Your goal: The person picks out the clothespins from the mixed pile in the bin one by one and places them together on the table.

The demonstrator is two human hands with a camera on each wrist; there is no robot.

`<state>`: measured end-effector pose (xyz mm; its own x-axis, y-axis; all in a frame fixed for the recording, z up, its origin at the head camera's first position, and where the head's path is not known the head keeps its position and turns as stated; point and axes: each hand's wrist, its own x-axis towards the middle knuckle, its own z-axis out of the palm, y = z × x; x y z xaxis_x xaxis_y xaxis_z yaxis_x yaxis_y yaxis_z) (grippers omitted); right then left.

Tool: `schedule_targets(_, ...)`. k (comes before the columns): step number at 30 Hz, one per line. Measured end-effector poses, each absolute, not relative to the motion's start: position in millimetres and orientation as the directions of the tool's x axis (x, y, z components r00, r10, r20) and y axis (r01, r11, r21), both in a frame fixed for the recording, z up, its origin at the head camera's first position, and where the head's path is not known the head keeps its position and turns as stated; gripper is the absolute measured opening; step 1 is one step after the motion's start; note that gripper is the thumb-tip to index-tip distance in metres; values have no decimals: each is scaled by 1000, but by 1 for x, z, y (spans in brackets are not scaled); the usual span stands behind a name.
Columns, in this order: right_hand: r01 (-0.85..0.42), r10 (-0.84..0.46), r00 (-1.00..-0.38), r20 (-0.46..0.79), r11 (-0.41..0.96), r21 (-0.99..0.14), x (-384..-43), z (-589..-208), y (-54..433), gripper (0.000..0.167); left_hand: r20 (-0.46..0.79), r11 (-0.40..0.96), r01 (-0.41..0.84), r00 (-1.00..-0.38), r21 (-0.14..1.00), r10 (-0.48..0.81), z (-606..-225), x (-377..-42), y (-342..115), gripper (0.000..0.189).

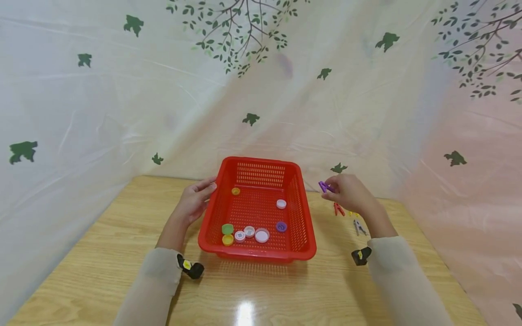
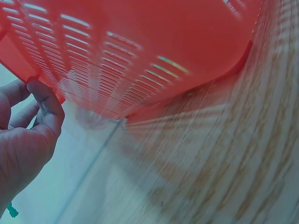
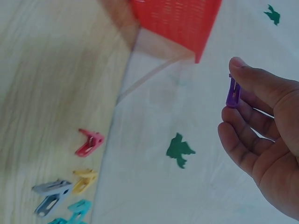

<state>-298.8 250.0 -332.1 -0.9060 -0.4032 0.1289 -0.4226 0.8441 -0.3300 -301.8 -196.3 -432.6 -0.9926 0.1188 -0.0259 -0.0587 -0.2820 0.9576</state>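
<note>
A red plastic basket (image 1: 257,256) stands on the wooden table, with several bottle caps, white, yellow, green, purple and orange, scattered over its floor. At its left rim is my left hand (image 1: 195,201), holding the edge with bent fingers (image 2: 49,100). My right hand (image 1: 350,192) is raised to the right of the basket and pinches a purple clothespin (image 3: 233,93) between thumb and fingers. Beneath that hand lie a red clothespin (image 3: 89,142), a yellow clothespin (image 3: 85,180), a grey clothespin (image 3: 52,196) and teal clothespins (image 3: 78,211).
Behind the table (image 1: 102,253) hangs a pale sheet (image 1: 183,108) printed with green leaves and branches. The loose clothespins lie near the table's right side, partly hidden by my right arm in the head view.
</note>
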Motion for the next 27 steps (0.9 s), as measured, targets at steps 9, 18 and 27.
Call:
schedule_targets(9, -403, -408, -911, 57, 855, -326, -297, -357, 266, 30, -25, -272, -58, -992, 961, 124, -433, -301, -197, 53)
schedule_targets(18, -425, -420, -904, 79, 860, -284, -293, -378, 276, 20, -29, -282, -62, -992, 957, 119, -433, -300, -197, 52)
schedule_targets(27, -395, -391, -918, 72, 877, -273, -286, -398, 291, 20, -20, -291, -54, -993, 955, 118, -433, -300, -196, 52)
